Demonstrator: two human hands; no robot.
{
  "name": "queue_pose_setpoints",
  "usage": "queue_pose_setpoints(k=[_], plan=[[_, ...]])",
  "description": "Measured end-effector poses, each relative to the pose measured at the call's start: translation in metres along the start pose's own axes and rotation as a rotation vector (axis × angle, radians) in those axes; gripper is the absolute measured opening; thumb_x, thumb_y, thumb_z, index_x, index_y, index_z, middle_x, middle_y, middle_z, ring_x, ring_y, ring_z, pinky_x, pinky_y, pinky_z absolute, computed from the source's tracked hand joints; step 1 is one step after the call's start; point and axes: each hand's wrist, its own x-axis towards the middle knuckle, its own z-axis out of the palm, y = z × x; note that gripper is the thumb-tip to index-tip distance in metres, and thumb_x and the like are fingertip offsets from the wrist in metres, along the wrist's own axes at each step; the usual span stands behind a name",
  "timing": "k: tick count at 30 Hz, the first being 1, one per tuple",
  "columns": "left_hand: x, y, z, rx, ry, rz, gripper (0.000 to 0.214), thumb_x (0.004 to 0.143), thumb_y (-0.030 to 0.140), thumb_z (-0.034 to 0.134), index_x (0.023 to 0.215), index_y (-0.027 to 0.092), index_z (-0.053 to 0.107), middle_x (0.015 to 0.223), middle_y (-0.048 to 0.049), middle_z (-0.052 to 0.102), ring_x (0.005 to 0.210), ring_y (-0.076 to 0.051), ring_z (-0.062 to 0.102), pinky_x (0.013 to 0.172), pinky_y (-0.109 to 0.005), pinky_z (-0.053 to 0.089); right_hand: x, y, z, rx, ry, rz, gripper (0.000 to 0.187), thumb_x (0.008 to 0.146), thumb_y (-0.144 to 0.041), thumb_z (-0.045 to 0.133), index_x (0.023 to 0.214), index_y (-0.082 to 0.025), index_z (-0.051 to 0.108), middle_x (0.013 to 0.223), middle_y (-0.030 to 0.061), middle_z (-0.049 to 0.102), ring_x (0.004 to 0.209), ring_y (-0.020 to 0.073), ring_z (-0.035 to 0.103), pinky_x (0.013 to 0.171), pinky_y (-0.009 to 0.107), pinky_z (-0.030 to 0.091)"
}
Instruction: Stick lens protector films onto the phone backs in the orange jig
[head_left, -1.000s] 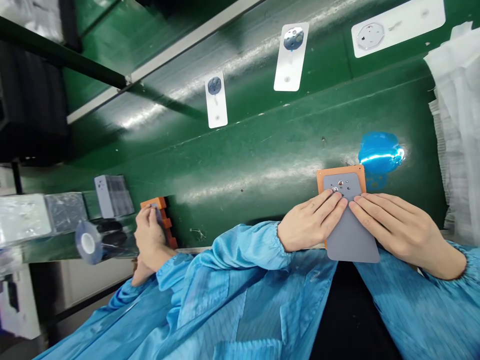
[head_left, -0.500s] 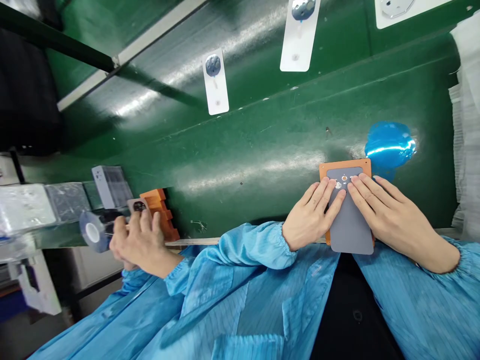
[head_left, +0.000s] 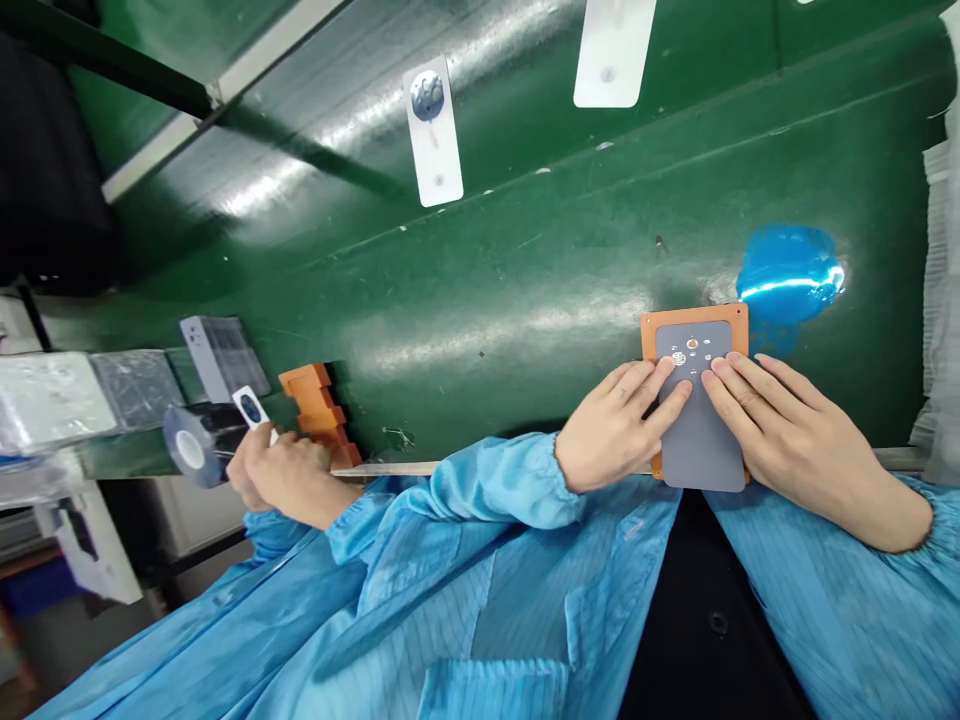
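A grey panel (head_left: pixel 701 440) with small holes near its top lies in an orange tray (head_left: pixel 649 335) at the near edge of the green belt (head_left: pixel 480 290). My left hand (head_left: pixel 619 430) rests flat on the panel's left side, fingers stretched toward the holes. My right hand (head_left: pixel 780 420) lies flat on the panel's right side, fingers spread. Both press on the panel without gripping it. My blue sleeves (head_left: pixel 495 490) reach in from below.
A blue film scrap (head_left: pixel 787 275) lies beyond the tray. White cards with round parts (head_left: pixel 433 130) ride the belt. At left a co-worker's hand (head_left: pixel 281 475) holds a small card beside a stack of orange trays (head_left: pixel 319 410) and a tape roll (head_left: pixel 187 445). White sheets (head_left: pixel 941 300) stand at right.
My hands stay flat on the grey panel, sliding slightly up it. The co-worker's hand drew back from the orange stack and now holds a small white card. The view shifted downward.
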Motion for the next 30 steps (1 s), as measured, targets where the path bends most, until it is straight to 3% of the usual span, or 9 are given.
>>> queue_pose_setpoints(k=[4,8,13,20,22,24,27,28,30], plan=[[0.019,-0.048,-0.016,-0.358,-0.041,0.135,0.060,0.102,0.048,0.057,0.153,0.018,0.050,0.147,-0.0149,0.061,0.141,-0.031,0.050,0.115,-0.047,0.049,0.001,0.002,0.002,-0.044,0.000,-0.040,0.056,0.098,-0.004,0.050,0.153,0.000,0.046,0.154,0.0256,0.052,0.143,0.0388,0.052,0.118,0.057,0.048],[0.064,-0.076,-0.010,-0.454,0.073,-0.103,0.050,0.103,0.042,0.057,0.148,0.019,0.056,0.136,-0.0126,0.067,0.128,-0.027,0.057,0.112,-0.046,0.046,0.000,0.002,0.002,-0.095,0.008,-0.060,0.054,0.098,-0.004,0.049,0.151,0.002,0.048,0.153,0.0272,0.052,0.143,0.0395,0.052,0.116,0.057,0.048],[0.102,-0.078,0.008,-0.460,-0.086,-0.226,0.032,0.099,0.046,0.065,0.114,0.020,0.074,0.105,-0.0069,0.075,0.098,-0.023,0.061,0.094,-0.037,0.044,-0.002,-0.001,0.004,-0.151,0.014,-0.055,0.052,0.098,-0.005,0.049,0.149,0.004,0.049,0.152,0.0280,0.053,0.141,0.0391,0.054,0.116,0.055,0.048],[0.097,-0.068,0.018,-0.450,-0.006,-0.302,0.036,0.093,0.054,0.070,0.103,0.019,0.072,0.103,-0.0061,0.075,0.101,-0.024,0.057,0.095,-0.039,0.039,0.002,-0.001,0.000,-0.172,0.055,-0.093,0.046,0.097,-0.003,0.048,0.142,0.003,0.056,0.147,0.0276,0.058,0.135,0.0392,0.060,0.109,0.055,0.054],[0.098,-0.074,0.022,-0.536,0.085,-0.315,0.042,0.090,0.059,0.072,0.102,0.018,0.073,0.100,-0.0073,0.074,0.101,-0.024,0.059,0.097,-0.040,0.042,0.006,0.005,-0.009,-0.130,0.122,-0.126,0.043,0.097,-0.003,0.050,0.138,-0.002,0.060,0.141,0.0235,0.064,0.127,0.0368,0.066,0.103,0.053,0.058],[0.100,-0.083,0.019,-0.763,0.191,-0.283,0.050,0.095,0.064,0.062,0.111,0.018,0.073,0.109,-0.0105,0.074,0.106,-0.023,0.063,0.097,-0.039,0.047,0.012,0.014,-0.019,0.022,0.258,-0.090,0.040,0.097,-0.004,0.052,0.134,-0.012,0.065,0.134,0.0165,0.071,0.120,0.0322,0.070,0.099,0.049,0.061],[0.097,-0.093,0.002,-1.154,0.257,-0.138,0.068,0.099,0.073,0.043,0.123,0.016,0.070,0.122,-0.0150,0.073,0.109,-0.023,0.069,0.093,-0.036,0.054,0.027,0.031,-0.026,0.326,0.560,0.203,0.023,0.097,-0.013,0.063,0.115,-0.021,0.076,0.111,0.0079,0.079,0.099,0.0263,0.077,0.088,0.041,0.064],[0.095,-0.093,-0.005,-1.209,0.275,-0.092,0.070,0.096,0.076,0.047,0.123,0.016,0.070,0.121,-0.0152,0.074,0.107,-0.023,0.071,0.092,-0.036,0.056,0.032,0.037,-0.024,0.407,0.659,0.326,0.014,0.096,-0.017,0.068,0.106,-0.022,0.077,0.101,0.0063,0.080,0.090,0.0255,0.078,0.082,0.040,0.065],[0.090,-0.089,-0.017,-1.164,0.381,-0.067,0.066,0.088,0.074,0.065,0.118,0.015,0.073,0.114,-0.0140,0.077,0.099,-0.023,0.074,0.088,-0.035,0.058,0.045,0.047,-0.018,0.513,0.706,0.437,0.009,0.097,-0.025,0.069,0.099,-0.020,0.077,0.089,0.0048,0.079,0.078,0.0252,0.076,0.072,0.040,0.064]])
